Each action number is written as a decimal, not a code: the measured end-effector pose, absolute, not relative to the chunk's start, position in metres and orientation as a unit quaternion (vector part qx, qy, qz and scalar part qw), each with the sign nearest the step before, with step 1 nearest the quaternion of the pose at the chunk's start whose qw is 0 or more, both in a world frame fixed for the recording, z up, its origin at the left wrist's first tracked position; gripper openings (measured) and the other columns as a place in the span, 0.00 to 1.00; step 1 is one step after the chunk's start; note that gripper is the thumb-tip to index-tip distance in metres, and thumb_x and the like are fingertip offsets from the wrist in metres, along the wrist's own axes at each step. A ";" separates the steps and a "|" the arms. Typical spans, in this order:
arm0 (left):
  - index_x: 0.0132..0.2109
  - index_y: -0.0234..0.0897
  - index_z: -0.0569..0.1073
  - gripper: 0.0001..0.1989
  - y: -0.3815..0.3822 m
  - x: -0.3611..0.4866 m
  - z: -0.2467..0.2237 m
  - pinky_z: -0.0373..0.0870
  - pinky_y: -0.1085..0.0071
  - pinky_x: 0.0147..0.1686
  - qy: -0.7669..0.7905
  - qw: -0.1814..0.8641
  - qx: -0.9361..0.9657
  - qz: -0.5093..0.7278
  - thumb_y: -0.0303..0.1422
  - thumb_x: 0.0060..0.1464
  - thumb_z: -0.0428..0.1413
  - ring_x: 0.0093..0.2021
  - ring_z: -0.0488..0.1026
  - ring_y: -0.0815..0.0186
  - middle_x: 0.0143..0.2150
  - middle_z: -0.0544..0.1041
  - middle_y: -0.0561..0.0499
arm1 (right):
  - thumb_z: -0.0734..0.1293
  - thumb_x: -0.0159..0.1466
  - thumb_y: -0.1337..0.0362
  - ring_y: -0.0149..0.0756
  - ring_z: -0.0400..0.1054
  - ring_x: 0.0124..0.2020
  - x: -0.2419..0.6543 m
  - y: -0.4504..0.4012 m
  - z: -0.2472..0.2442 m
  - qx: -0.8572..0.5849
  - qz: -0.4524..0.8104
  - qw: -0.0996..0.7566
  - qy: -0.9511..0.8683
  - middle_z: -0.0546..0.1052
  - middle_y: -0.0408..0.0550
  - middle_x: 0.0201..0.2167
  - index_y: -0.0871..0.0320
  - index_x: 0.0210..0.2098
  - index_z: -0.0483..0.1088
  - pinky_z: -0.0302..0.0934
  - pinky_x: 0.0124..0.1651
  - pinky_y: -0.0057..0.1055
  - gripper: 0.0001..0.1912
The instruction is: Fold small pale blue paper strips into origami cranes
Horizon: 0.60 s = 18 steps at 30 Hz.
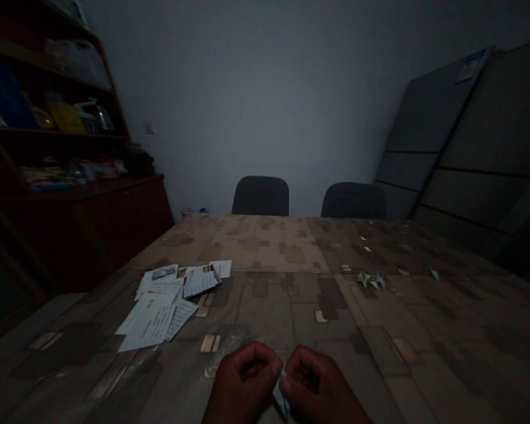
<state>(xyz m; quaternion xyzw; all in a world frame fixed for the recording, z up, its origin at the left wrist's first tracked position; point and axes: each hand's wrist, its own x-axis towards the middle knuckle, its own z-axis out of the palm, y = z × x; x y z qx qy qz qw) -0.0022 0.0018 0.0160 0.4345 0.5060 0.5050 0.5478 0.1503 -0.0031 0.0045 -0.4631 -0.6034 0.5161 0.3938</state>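
A small folded piece of paper (pixel 281 400) is pinched between my two hands at the near edge of the view, just above the table. My left hand (pixel 247 380) has its thumb and fingertips pressed together on the paper's left side. From the other side, my right hand (pixel 315 386) grips it with thumb and curled fingers. Much of the paper is hidden behind the fingers, so its full shape cannot be made out.
Loose printed paper sheets (pixel 152 315) lie in a pile on the patterned tablecloth (pixel 265 318) at left. Small folded paper pieces (pixel 371 280) sit at right, with another folded piece (pixel 433 273) farther right. Two chairs (pixel 260 195) stand behind the table; shelves (pixel 57 132) are at left.
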 end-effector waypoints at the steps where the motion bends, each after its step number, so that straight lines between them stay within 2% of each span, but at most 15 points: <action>1: 0.20 0.34 0.72 0.10 0.002 -0.002 0.016 0.57 0.76 0.21 0.510 0.540 0.439 0.505 0.34 0.38 0.63 0.19 0.63 0.70 0.16 0.66 0.57 | 0.68 0.55 0.59 0.29 0.54 0.23 0.150 -0.003 0.005 -0.468 0.508 0.390 -0.609 0.60 0.36 0.19 0.57 0.23 0.62 0.49 0.28 0.26 0.12; 5: 0.19 0.35 0.70 0.11 0.001 -0.002 0.015 0.56 0.76 0.19 0.523 0.544 0.430 0.496 0.35 0.40 0.61 0.17 0.60 0.72 0.15 0.64 0.59 | 0.67 0.54 0.63 0.29 0.55 0.23 0.147 -0.004 0.005 -0.484 0.485 0.377 -0.623 0.60 0.36 0.19 0.56 0.23 0.60 0.50 0.28 0.26 0.10; 12: 0.19 0.35 0.69 0.19 0.004 -0.003 0.012 0.59 0.77 0.19 0.498 0.583 0.412 0.493 0.45 0.43 0.64 0.15 0.63 0.72 0.13 0.67 0.57 | 0.68 0.55 0.59 0.30 0.55 0.22 0.150 -0.004 -0.001 -0.483 0.509 0.381 -0.602 0.62 0.36 0.18 0.57 0.23 0.63 0.50 0.27 0.26 0.12; 16: 0.23 0.34 0.72 0.15 0.004 -0.003 0.011 0.60 0.77 0.20 0.497 0.586 0.414 0.488 0.38 0.35 0.69 0.17 0.65 0.71 0.16 0.70 0.57 | 0.69 0.56 0.60 0.29 0.57 0.22 0.151 -0.004 0.005 -0.492 0.482 0.391 -0.610 0.63 0.36 0.18 0.57 0.22 0.63 0.51 0.27 0.25 0.12; 18: 0.22 0.34 0.71 0.14 0.004 -0.003 0.009 0.61 0.76 0.20 0.499 0.581 0.417 0.490 0.35 0.34 0.69 0.17 0.65 0.71 0.16 0.70 0.57 | 0.69 0.56 0.59 0.29 0.56 0.22 0.151 -0.004 0.008 -0.489 0.473 0.394 -0.618 0.63 0.36 0.18 0.57 0.22 0.63 0.51 0.27 0.25 0.13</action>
